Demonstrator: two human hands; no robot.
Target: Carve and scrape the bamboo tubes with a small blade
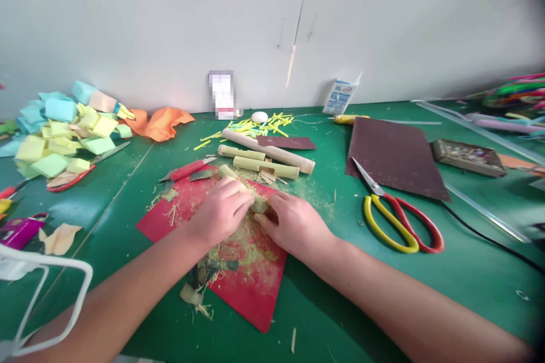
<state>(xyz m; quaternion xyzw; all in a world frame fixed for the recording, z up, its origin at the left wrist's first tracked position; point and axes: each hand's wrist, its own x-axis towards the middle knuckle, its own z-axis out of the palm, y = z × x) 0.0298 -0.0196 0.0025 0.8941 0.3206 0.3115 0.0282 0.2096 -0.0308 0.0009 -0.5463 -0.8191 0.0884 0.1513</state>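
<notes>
Both hands meet over a red sheet [255, 289] strewn with pale shavings. My left hand [223, 207] is wrapped round a short pale-green bamboo piece [226, 171], whose far end sticks out above the fingers. My right hand [293, 218] has its fingers closed on the near end of the same piece. Just beyond the hands lie two more bamboo pieces, one with a notch [266, 167], and a longer pale stick [272, 151]. A red-handled knife [187, 170] rests at the sheet's upper left edge. Dark scraps [213, 266] lie on the sheet below my left hand.
Scissors with yellow and red handles [400, 221] lie at the right, their blades over a brown sheet [395, 159]. Beside it is an ornate box [468, 157]. Folded paper pieces [63, 136] are heaped at left. A white frame [80, 289] crosses the lower left. Yellow strips [251, 125] lie behind.
</notes>
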